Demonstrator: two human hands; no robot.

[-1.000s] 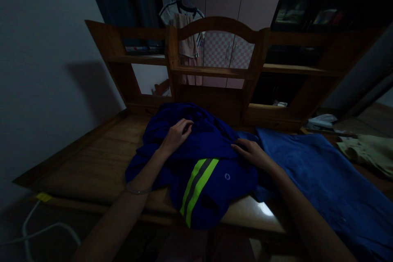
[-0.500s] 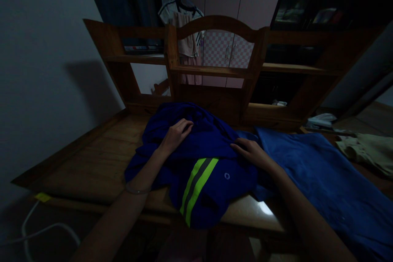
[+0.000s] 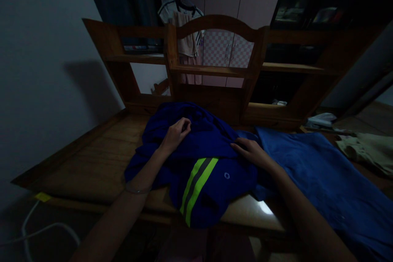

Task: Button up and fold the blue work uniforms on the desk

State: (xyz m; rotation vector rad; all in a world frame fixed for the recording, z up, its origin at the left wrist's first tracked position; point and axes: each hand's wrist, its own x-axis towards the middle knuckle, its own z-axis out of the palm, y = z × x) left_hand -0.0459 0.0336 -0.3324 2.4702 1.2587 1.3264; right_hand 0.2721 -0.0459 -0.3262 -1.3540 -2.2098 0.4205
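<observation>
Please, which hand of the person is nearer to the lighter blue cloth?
Right. The right hand is by the left edge of the lighter blue cloth; the left hand is farther left, over the dark blue garment.

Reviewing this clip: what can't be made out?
Head view, all four:
Left hand: whether it pinches the dark blue garment; curled fingers and dimness hide this.
Right hand: what lies beneath; the hand covers it.
Lighter blue cloth: its right end; the right edge cuts it off.
Dark cabinet: its contents; too dim.
</observation>
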